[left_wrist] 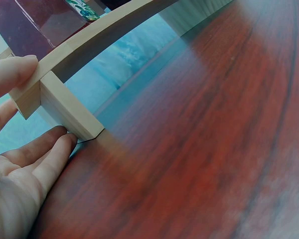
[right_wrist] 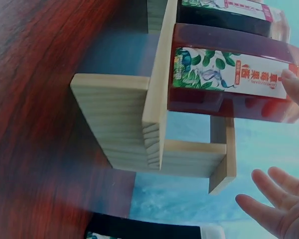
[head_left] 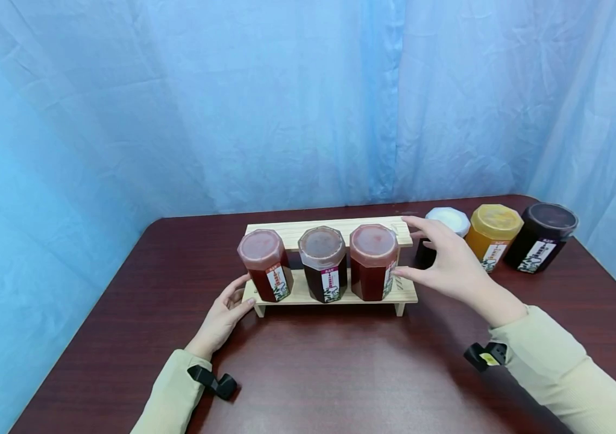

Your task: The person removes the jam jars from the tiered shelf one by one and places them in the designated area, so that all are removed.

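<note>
At the L end of the rack (head_left: pixel 290 235), L hand (head_left: pixel 225 314) pinches the lower shelf (head_left: pixel 299 289), prob. steadying it. By rack's R end, R hand (head_left: pixel 449 259) has fingers spread, thumb by shelf's R-most red jar (head_left: pixel 371 277), prob. for clearance.

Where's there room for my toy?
The table is bare in front of the rack, between the sleeves, and left of the left hand. Crowded: the lower shelf, holding three jars, and the far right, with three more jars past the right hand.
</note>
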Motion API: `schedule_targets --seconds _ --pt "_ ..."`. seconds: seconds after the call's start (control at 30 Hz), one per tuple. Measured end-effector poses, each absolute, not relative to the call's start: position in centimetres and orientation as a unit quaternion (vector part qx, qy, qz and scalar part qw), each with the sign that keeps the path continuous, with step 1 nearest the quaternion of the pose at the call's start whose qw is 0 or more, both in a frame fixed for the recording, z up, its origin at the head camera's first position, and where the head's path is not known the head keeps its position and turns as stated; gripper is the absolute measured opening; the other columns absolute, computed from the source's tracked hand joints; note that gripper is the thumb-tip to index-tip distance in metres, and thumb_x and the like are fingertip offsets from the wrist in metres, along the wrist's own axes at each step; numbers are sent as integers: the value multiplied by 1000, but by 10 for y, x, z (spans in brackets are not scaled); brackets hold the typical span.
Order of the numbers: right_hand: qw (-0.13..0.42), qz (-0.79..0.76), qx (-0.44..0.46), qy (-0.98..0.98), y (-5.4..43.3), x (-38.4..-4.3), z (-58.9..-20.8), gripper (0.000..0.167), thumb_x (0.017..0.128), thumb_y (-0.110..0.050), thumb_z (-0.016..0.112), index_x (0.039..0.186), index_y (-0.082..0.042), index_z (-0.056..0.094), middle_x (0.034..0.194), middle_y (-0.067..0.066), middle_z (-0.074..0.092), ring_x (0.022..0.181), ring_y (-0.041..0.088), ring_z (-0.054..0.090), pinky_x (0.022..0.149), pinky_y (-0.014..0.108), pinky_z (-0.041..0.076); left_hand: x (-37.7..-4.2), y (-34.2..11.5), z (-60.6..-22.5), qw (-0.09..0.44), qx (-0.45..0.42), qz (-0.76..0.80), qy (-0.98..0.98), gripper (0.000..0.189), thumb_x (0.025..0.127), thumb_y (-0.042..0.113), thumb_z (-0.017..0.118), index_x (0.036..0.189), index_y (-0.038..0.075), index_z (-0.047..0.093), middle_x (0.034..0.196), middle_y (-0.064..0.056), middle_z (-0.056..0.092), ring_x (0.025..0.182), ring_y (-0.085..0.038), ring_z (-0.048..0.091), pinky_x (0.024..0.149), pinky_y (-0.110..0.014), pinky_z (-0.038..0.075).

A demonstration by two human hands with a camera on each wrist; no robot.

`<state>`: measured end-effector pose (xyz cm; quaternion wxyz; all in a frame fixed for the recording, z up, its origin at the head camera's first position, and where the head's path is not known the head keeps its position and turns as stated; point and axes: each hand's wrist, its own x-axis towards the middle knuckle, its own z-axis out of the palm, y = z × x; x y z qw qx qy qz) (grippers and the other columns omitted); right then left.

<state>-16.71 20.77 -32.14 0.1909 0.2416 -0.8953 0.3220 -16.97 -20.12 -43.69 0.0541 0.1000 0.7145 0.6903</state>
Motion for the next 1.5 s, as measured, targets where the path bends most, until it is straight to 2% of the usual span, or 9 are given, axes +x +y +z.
schedule_targets --seconds 0.3,0.63,0.83,1.0,1.3,1.5 --pt "182 326 260 -891 198 -168 -315 85 62 -18 89 135 -6 46 129 16 53 106 31 57 85 50 51 -170 -201 -436 59 94 689 716 59 93 4 56 145 4 30 121 -7 53 103 -3 58 86 -18 47" --pt "205 323 295 -875 190 -169 -317 82 60 -19 90 132 -12 52 126 8 56 109 21 54 83 43 52 -170 -202 -436 61 95 690 715 59 93 4 56 146 4 29 125 -10 52 104 -3 57 87 -18 47" --pt "199 320 296 -878 185 -168 -320 79 61 -22 90 131 -17 54 123 4 58 110 18 52 86 38 48 -169 -201 -436 61 90 691 715 59 93 4 56 145 4 30 129 -16 49 105 -2 57 87 -18 47" --pt "196 320 297 -878 182 -166 -321 76 62 -22 89 129 -13 55 124 6 57 114 20 51 91 37 44 -169 -201 -435 63 86 691 715 59 93 4 56 146 6 30 133 -21 45 106 -1 56 88 -17 46" --pt "177 332 284 -882 180 -164 -328 78 63 -18 89 131 -11 52 129 13 54 114 26 52 88 46 50 -169 -201 -435 60 93 689 716 59 93 4 56 146 6 30 134 -21 45 107 -1 55 88 -17 46" --pt "180 336 275 -883 178 -164 -337 85 61 -19 89 135 -10 48 133 15 52 116 28 53 90 43 49 -169 -201 -434 56 94 685 720 59 92 4 56 145 4 31 126 -13 51 104 -2 57 86 -18 47"
